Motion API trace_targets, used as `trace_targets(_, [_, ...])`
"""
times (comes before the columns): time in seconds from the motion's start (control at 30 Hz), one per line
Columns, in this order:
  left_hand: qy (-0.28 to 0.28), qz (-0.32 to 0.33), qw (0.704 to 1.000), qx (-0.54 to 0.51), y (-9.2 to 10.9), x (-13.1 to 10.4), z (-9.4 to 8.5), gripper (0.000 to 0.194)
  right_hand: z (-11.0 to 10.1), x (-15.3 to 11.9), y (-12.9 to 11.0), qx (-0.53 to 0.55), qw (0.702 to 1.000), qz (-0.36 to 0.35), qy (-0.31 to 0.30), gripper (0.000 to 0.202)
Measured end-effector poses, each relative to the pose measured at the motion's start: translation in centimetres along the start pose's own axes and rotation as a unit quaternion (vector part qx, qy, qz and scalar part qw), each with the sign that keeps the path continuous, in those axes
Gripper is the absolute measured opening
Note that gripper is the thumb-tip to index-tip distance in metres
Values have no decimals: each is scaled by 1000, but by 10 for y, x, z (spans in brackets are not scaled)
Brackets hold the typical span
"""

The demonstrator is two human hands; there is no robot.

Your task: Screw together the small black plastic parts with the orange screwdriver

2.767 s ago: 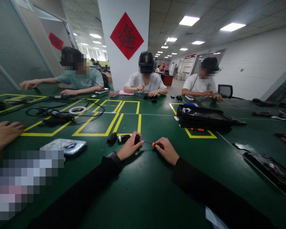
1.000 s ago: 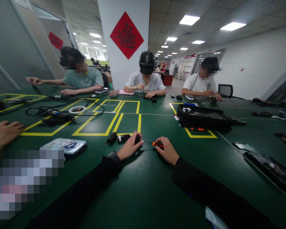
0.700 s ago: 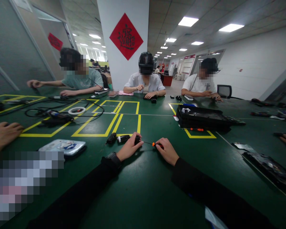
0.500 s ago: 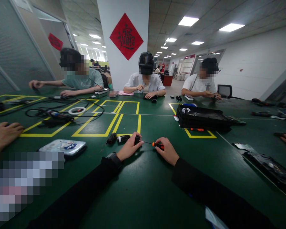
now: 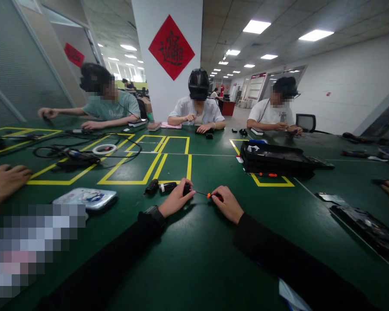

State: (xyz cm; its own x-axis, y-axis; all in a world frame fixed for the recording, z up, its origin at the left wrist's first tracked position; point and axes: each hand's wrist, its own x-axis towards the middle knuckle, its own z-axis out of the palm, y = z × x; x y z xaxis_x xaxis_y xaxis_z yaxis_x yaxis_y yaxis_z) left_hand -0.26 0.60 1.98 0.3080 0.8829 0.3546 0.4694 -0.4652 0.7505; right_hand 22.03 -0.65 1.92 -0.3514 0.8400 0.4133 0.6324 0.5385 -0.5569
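My left hand (image 5: 176, 199) is closed around a small black part (image 5: 187, 188) above the green table (image 5: 194, 259). An orange-and-black screwdriver (image 5: 209, 195) is gripped in my right hand (image 5: 227, 203), its thin shaft pointing left. The shaft's tip reaches the black part; the exact contact is too small to make out. Just left of my left hand lie a black-and-white cylindrical piece (image 5: 167, 187) and another black piece (image 5: 151, 186).
A black tray (image 5: 272, 157) stands at the right, with an orange screwdriver (image 5: 268, 175) before it. At the left are a metallic case (image 5: 86, 198), cables (image 5: 68, 153) and a person's hand (image 5: 8, 181). An opened device (image 5: 366, 222) lies far right. Several people sit around.
My fingers on the screwdriver handle have shifted slightly, covering more of it. The left hand keeps its hold on the black part, almost unmoved.
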Motion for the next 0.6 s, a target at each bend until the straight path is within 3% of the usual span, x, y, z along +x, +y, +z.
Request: trace_targets(0.6, [2,0,1000,-4,1,1,0,25,2,0,3,13,1000,1,-1,7])
